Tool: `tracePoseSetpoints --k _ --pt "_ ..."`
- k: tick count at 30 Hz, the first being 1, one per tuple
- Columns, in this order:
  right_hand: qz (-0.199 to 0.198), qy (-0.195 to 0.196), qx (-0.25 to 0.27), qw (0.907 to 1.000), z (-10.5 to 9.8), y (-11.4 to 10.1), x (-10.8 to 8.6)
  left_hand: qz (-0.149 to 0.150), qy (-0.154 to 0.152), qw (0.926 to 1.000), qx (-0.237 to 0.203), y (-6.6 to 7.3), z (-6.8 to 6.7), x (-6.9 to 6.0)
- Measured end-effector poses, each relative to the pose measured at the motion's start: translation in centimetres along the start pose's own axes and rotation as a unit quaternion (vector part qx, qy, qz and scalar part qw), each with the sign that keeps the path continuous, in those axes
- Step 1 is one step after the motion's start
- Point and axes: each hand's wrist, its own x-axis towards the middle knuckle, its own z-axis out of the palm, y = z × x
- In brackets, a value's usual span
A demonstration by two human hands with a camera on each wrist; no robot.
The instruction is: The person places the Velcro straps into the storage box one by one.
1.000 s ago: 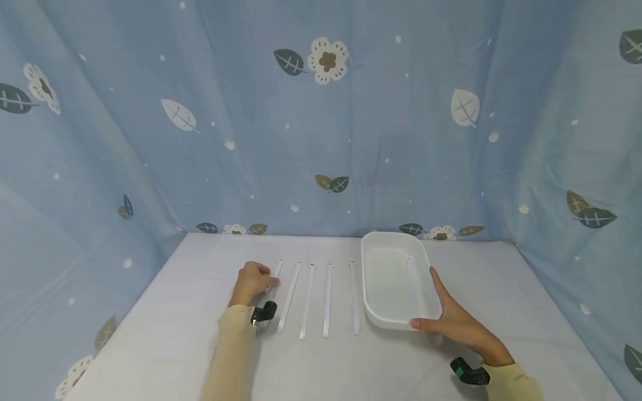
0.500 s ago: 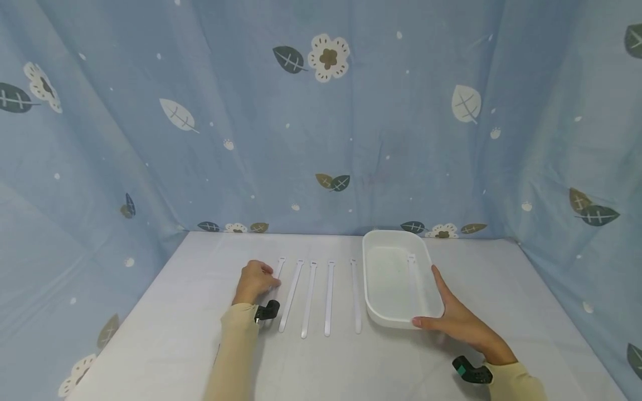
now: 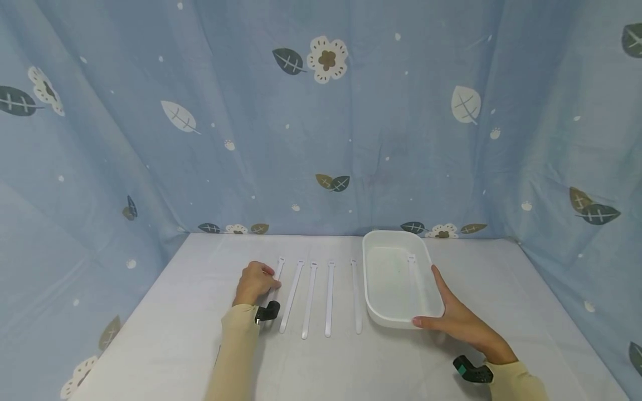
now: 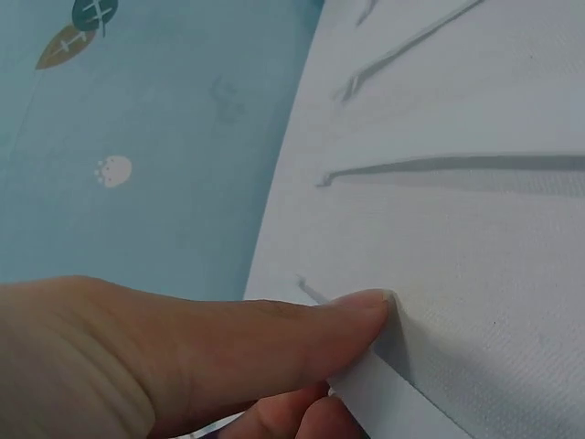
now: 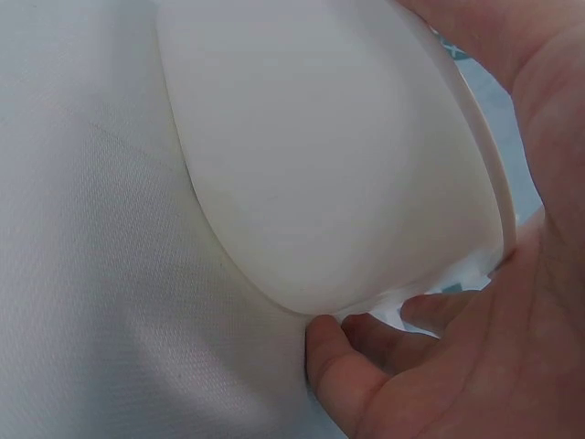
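Observation:
My left hand (image 3: 254, 283) pinches a flat white plastic strip (image 3: 280, 267) with a small slotted head at its far end. In the left wrist view, the thumb lies over this strip (image 4: 395, 399), with curled fingers partly hidden beneath. My right hand (image 3: 463, 323) grips the near right corner of a white rectangular plastic tub (image 3: 391, 323). Its thumb is on the near rim, while the fingers run along the right side. The right wrist view shows fingertips at the lower edge of the tub wall (image 5: 320, 165). Inside the tub lies a similar strip (image 3: 412, 275).
Several more white strips (image 3: 329, 301) lie side by side, heads away from me, between the left hand and the tub. A white cloth covers the table (image 3: 381, 367). Behind it hangs a blue patterned curtain (image 3: 261, 167), also closing off both sides.

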Motion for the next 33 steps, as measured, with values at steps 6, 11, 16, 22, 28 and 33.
tracePoseSetpoints --k 6,11,16,22,28,33 --pt "0.009 -0.003 0.000 1.0000 0.1 0.1 -0.1 0.008 -0.015 0.9998 0.006 0.1 -0.3 -0.3" --pt "0.016 -0.006 0.001 0.9999 0.1 0.2 0.0 0.006 -0.041 0.9991 0.012 0.0 -0.5 -0.5" --pt "0.024 -0.008 -0.004 0.9997 0.0 -0.2 0.0 0.013 -0.063 0.9979 0.011 0.0 -0.9 -0.6" --pt "0.018 -0.007 -0.003 0.9998 0.0 -0.4 -0.1 0.016 -0.087 0.9959 0.018 0.3 -1.4 -0.9" --pt "0.016 -0.006 -0.006 0.9998 0.0 -0.3 -0.1 0.017 -0.096 0.9951 0.015 0.3 -1.6 -1.1" --pt "0.017 -0.006 -0.007 0.9998 0.0 -0.3 0.0 0.027 -0.094 0.9951 0.013 0.2 -1.6 -0.8"
